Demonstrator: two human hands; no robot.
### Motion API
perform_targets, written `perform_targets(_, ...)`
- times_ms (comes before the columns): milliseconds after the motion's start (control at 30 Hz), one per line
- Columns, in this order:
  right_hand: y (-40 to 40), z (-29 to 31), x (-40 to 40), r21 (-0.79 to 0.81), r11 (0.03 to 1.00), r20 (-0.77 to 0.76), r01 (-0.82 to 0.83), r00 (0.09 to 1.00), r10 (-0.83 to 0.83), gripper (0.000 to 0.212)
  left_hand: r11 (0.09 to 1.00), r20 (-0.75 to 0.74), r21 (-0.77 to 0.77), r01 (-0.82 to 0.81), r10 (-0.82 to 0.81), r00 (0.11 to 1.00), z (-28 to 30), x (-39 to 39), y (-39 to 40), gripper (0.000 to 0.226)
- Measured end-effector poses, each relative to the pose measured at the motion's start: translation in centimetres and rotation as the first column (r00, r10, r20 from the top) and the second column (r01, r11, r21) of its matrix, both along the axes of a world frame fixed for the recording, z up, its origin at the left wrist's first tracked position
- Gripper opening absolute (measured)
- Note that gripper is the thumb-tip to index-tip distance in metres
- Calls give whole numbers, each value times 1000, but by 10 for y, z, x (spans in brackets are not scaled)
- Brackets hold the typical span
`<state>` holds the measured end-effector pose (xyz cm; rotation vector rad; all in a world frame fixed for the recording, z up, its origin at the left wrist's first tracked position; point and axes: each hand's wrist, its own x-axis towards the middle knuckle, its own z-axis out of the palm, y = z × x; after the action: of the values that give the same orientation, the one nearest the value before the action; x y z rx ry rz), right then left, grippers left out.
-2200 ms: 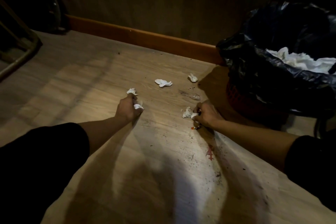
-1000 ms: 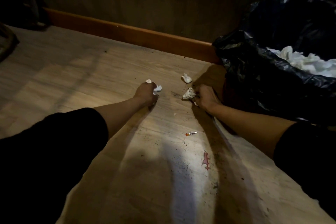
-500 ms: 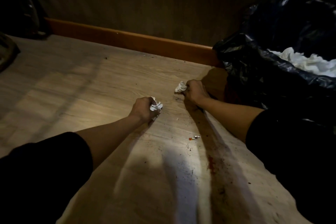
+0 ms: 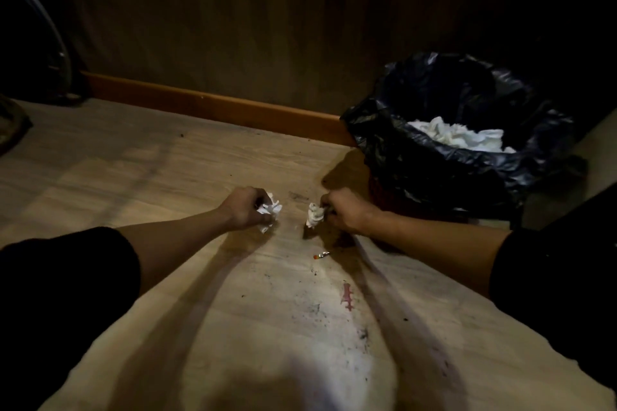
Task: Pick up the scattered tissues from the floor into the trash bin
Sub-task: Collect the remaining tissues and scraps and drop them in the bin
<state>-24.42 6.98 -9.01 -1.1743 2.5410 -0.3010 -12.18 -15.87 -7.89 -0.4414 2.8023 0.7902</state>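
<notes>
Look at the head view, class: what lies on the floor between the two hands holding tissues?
Only bare wooden floor with a faint dark smudge separates the left hand and right hand; no loose tissue there.

A single wide-angle view comes from the person's head, looking forward and steeply down at the wooden floor (image 4: 207, 310) from close above it. It faces the dark wall (image 4: 267, 27) and its baseboard (image 4: 213, 107), which cross the upper half and slope down to the right. Both forearms reach in from the lower corners, meeting near the centre. The trash bin (image 4: 444, 177) sits right of centre, near the baseboard. There is no second view to share any part of the scene with.
</notes>
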Motion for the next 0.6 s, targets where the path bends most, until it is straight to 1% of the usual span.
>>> perform_targets(67,9,30,12,-24,998,-43,-66,997,65,18,996,-25,-27,85,-85,996,27,2,11,42)
perform_targets(133,19,63,25,-73,990,-94,-118,989,111,15,994,-100,-48,103,-107,989,52,5,21,40)
perform_targets(200,30,99,36,-120,979,-141,-167,979,149,13,997,-199,-22,70,-73,977,76,7,30,36)
perform_targets(267,44,135,43,-178,961,-183,-213,966,180,14,995,-309,102,15,18,951,101,7,40,28)
perform_targets(333,61,170,44,-251,944,-243,-214,958,152,18,983,-419,181,-41,115,901,125,0,54,30)
perform_targets(367,70,187,42,-291,939,-263,-182,959,105,21,983,-468,173,-62,137,873,138,-6,63,33)
perform_targets(433,93,217,33,-388,919,-268,-74,963,-36,23,988,-538,147,-56,128,833,163,-20,89,37)
perform_targets(500,117,237,18,-474,877,-242,74,947,-211,21,988,-582,150,25,68,810,185,-36,121,40)
perform_targets(533,129,242,7,-506,847,-217,161,927,-306,19,986,-601,150,75,31,798,194,-43,139,40)
perform_targets(600,152,241,-21,-546,754,-84,366,871,-484,22,979,-614,144,143,-25,789,206,-59,170,42)
